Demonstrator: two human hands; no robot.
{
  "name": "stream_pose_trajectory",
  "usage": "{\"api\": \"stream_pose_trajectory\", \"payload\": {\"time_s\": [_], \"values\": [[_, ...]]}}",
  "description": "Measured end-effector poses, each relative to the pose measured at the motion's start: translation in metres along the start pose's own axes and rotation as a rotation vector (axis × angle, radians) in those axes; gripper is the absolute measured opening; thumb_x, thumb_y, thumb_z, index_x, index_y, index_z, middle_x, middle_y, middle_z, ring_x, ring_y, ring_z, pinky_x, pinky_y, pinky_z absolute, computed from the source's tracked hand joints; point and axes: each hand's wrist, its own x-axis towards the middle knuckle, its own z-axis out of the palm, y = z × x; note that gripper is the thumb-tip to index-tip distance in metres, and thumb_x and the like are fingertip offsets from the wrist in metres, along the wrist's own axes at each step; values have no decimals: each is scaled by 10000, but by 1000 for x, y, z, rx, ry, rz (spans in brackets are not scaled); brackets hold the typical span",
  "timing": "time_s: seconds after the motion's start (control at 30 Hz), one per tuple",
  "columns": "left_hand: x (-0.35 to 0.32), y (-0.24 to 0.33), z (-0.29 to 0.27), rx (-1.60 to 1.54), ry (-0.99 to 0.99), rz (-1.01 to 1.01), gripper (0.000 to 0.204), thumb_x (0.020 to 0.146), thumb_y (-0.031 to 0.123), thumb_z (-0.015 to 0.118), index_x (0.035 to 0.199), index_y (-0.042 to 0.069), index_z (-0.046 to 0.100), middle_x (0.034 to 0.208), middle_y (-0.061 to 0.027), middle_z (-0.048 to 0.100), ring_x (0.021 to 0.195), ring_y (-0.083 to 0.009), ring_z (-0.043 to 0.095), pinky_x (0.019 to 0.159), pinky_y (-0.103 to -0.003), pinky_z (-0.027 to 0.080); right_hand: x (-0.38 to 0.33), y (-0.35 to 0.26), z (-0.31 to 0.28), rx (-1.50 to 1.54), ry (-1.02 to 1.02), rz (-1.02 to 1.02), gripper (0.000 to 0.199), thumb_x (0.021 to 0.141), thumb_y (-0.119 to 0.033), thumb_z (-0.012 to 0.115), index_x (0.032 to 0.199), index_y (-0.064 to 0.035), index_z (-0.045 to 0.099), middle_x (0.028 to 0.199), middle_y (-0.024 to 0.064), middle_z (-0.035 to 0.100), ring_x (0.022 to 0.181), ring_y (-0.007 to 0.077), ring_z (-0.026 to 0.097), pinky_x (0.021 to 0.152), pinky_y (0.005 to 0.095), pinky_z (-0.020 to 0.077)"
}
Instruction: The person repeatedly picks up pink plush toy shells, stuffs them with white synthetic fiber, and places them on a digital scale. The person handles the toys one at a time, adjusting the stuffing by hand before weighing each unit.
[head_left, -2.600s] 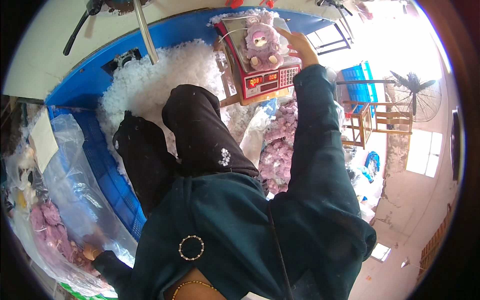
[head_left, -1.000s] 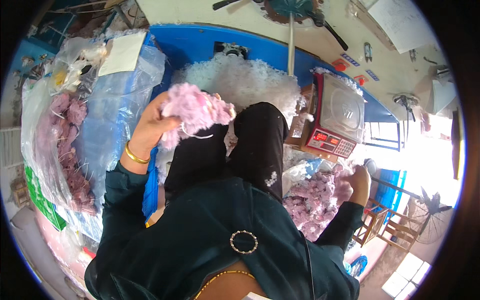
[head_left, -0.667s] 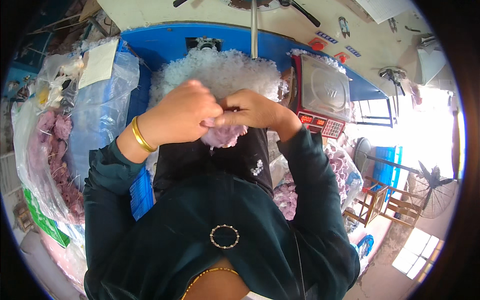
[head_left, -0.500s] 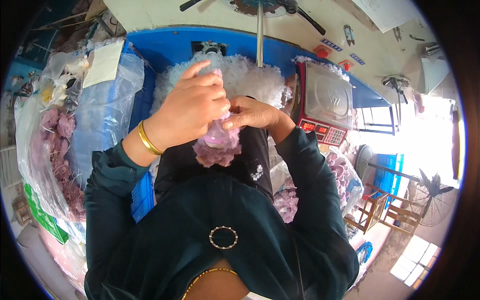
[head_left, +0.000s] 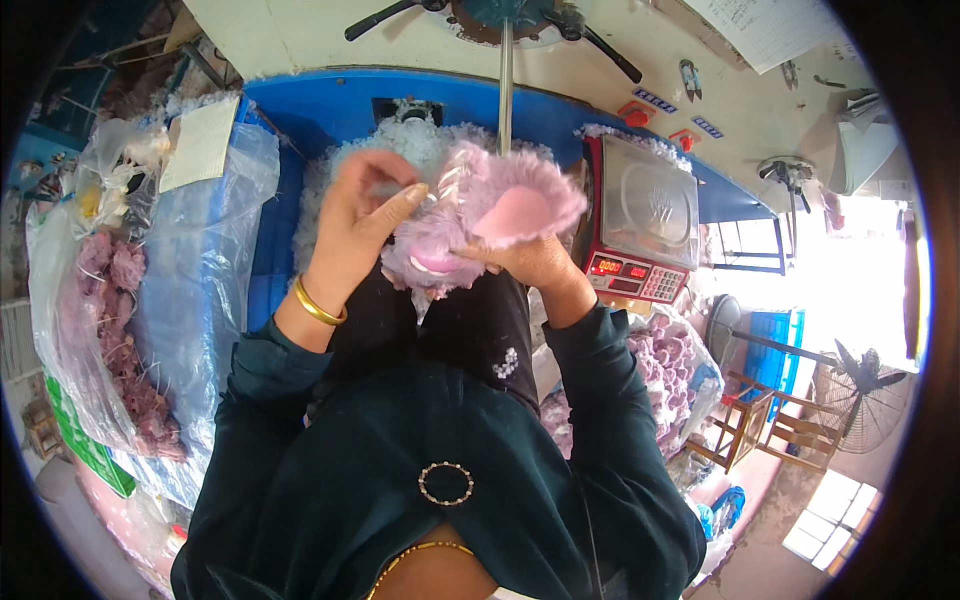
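Observation:
A fluffy mauve plush toy piece [head_left: 430, 240] hangs over my lap, with a pink-lined ear-like flap and a smooth pink patch edged in white. My right hand [head_left: 535, 265] is closed round its lower right side, and the plush hides some of the fingers. Just left of the plush is my left hand [head_left: 355, 215], its fingers curled and slightly blurred. The thumb and fingertips come close together beside the fur; what lies between them, if anything, is too small to make out. White fibre stuffing [head_left: 320, 195] is heaped behind both hands.
At the right stands a red scale [head_left: 640, 220] with a metal pan. A blue crate under plastic [head_left: 195, 260] is at the left, beside a bag of mauve plush pieces [head_left: 115, 330]. Another bag of plush [head_left: 660, 370] lies at the lower right. A metal rod [head_left: 506, 90] rises behind the stuffing.
My left hand has come off the plush and moved left and slightly down. The plush has turned and tilted in my right hand, so its pink-lined flap now shows.

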Motion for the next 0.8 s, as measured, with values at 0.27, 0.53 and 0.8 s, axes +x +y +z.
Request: {"api": "stream_pose_trajectory", "payload": {"time_s": [0.27, 0.53, 0.8], "values": [[-15, -8, 12, -292, -266, -510, 434, 947, 402, 522, 1051, -10, 613, 912, -47, 645, 774, -82, 583, 695, -224, 479, -1, -14, -8, 13, -144, -18, 281, 777, -143, 762, 994, -9, 646, 876, 24, 661, 837, 95, 583, 752, 280, 480], [-18, 0, 9, 20, -489, -439, 398, 949, 350, 536, 1043, -26, 621, 951, -23, 633, 868, -51, 548, 762, -227, 470, -16, -39, -21, 134, -370, 456, 286, 780, -224, 760, 918, -7, 634, 764, 75, 647, 531, 92, 565, 458, 239, 421], [-13, 22, 11, -34, -465, -299, 241, 818, 12, 676, 1048, -18, 614, 970, -2, 628, 874, -51, 563, 764, -218, 479, -24, 14, -3, 679, -126, 253, 585, 673, -94, 826, 1180, -19, 543, 956, 21, 658, 816, 136, 621, 689, 263, 507]]}}
